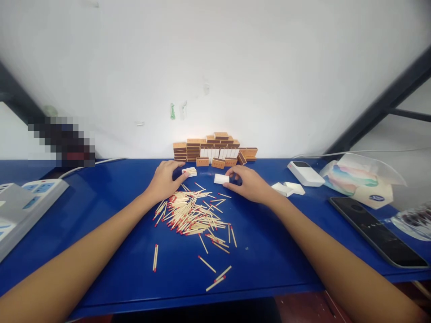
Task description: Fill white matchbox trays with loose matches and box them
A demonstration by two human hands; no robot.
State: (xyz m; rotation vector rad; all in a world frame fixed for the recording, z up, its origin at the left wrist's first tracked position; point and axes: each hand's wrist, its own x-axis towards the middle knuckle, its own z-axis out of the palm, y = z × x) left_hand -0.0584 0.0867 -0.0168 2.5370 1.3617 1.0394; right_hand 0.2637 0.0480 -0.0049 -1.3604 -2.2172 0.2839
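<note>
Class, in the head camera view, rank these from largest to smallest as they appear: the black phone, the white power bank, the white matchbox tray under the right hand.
1. Black flat phone, though it lies nearest the camera.
2. White rectangular power bank.
3. White cardboard matchbox tray at the right hand.

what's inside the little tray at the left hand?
The white tray at the left hand holds matches lying flat, red heads visible. How many, and what lies under them, is hidden; the thumb covers its left end.

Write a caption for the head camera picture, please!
Left hand holds a filled matchbox tray, right hand a white tray, above loose matches.
</note>
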